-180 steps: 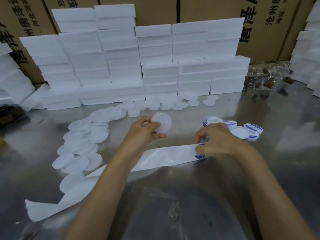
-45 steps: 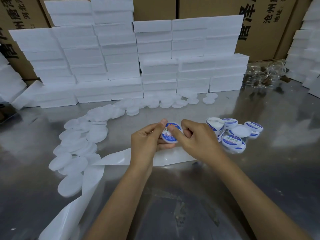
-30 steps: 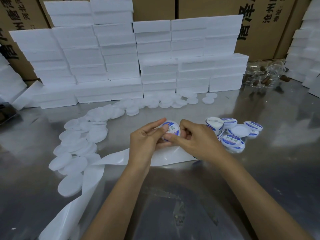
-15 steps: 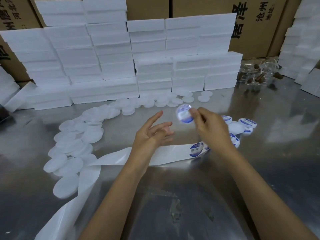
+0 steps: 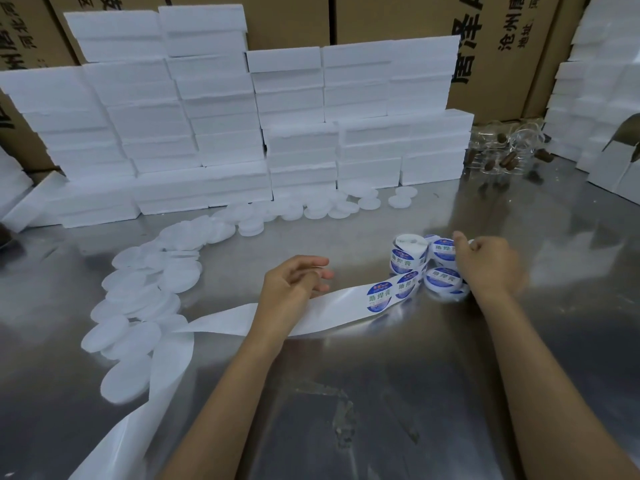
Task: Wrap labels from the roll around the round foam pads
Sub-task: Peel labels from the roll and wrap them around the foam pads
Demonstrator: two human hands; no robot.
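My left hand (image 5: pixel 294 282) hovers with relaxed fingers over the white backing strip (image 5: pixel 339 306), which runs left from the label roll (image 5: pixel 410 249). A blue round label (image 5: pixel 379 297) sits on the strip just right of that hand. My right hand (image 5: pixel 485 265) is over the pile of labelled foam pads (image 5: pixel 443 277), fingers curled. Only a white sliver of the pad it holds shows between them. Plain white round pads (image 5: pixel 152 296) lie in a curved row at the left.
Stacks of white foam blocks (image 5: pixel 225 133) line the back of the steel table (image 5: pixel 346 393), with cartons (image 5: pixel 502 46) behind. More foam stacks stand at the right edge. Clear plastic jars (image 5: pixel 502 150) lie at the back right. More plain pads (image 5: pixel 311 206) lie by the blocks.
Both hands were pressing a label onto a pad. My left hand then let go and lowered toward the strip, and my right hand carried the labelled pad right to the pile.
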